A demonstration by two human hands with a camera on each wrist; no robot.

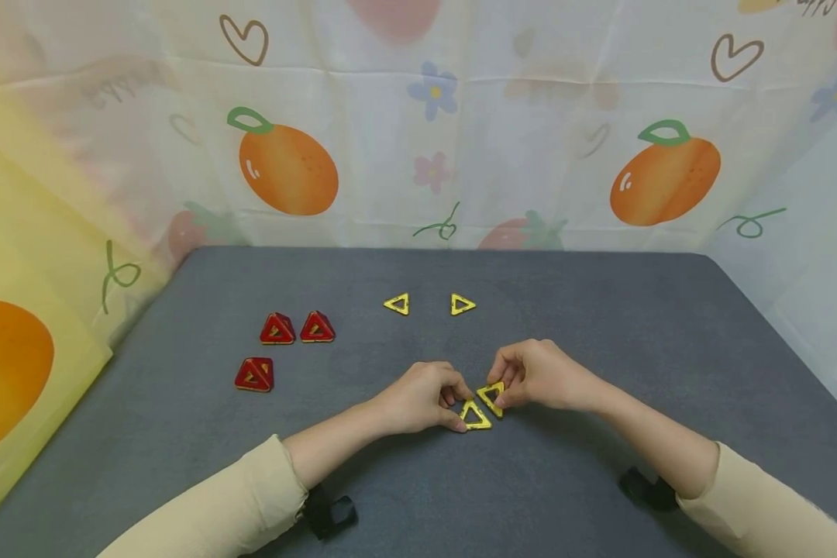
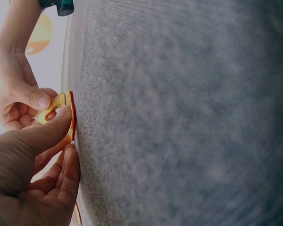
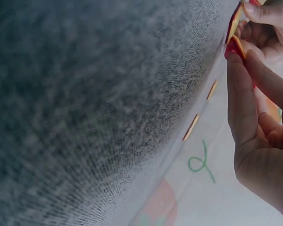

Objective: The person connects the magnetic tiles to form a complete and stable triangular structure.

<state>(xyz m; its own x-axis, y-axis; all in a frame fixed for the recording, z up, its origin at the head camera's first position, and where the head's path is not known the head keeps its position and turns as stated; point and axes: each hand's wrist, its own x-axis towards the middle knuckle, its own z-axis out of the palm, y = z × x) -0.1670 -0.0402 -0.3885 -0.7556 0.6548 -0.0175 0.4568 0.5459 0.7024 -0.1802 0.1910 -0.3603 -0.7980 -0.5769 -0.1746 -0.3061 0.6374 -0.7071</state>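
My left hand (image 1: 418,399) pinches a yellow triangular magnetic tile (image 1: 484,425) with an open middle, its thumb at one corner and fingertips at another. Beside it my right hand (image 1: 547,376) pinches a second yellow triangular tile (image 1: 489,404), which leans up from the table. The two tiles sit edge to edge, close together. In the left wrist view the first tile (image 2: 72,117) shows a red edge low by the tabletop. Seen from the right wrist, the second tile (image 3: 235,47) is between thumb and fingers, partly covered by them.
Two more yellow triangular tiles, a left one (image 1: 406,303) and a right one (image 1: 454,305), lie flat farther back. To the left stand three red pyramids (image 1: 277,331) on the grey table (image 1: 181,434). A fruit-print curtain (image 1: 390,170) borders the table's back.
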